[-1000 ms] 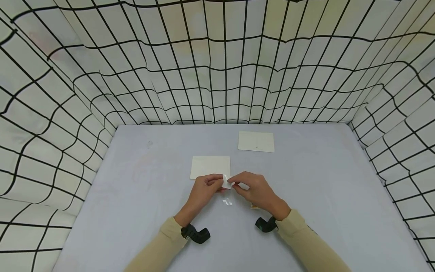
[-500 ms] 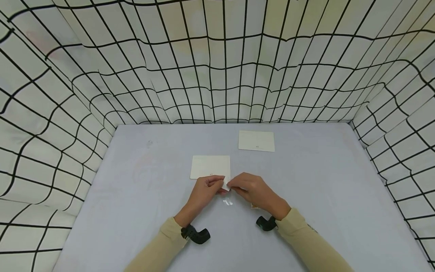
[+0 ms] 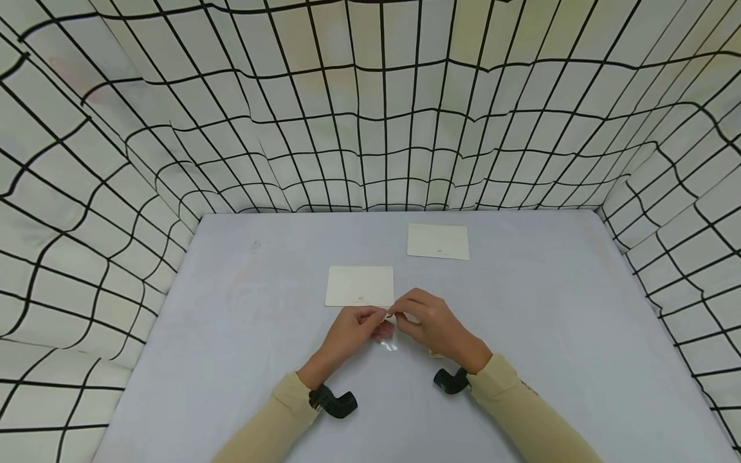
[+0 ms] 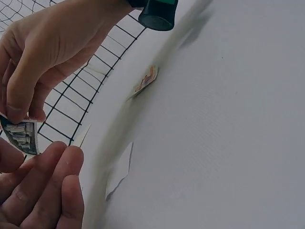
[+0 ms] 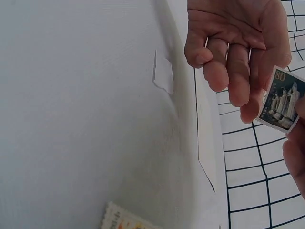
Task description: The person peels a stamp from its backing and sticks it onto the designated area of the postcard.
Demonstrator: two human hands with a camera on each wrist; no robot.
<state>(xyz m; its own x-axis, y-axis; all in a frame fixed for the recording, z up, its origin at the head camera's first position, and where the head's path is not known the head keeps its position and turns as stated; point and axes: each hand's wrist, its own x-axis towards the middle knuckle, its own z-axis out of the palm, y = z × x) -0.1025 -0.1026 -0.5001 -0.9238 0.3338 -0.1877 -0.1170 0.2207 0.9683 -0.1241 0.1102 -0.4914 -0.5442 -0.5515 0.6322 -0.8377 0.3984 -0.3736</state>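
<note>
Right hand [image 3: 434, 325], left hand [image 3: 351, 333], stamp [image 5: 282, 101] between.

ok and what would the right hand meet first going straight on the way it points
Past the stamp it pinches, the right hand would most likely meet the left hand, though how they line up in depth is unclear.

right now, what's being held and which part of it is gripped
A stamp. The right hand pinches one edge; the left hand meets the opposite side, near the printed 80, though whether it grips there is unclear.
</note>
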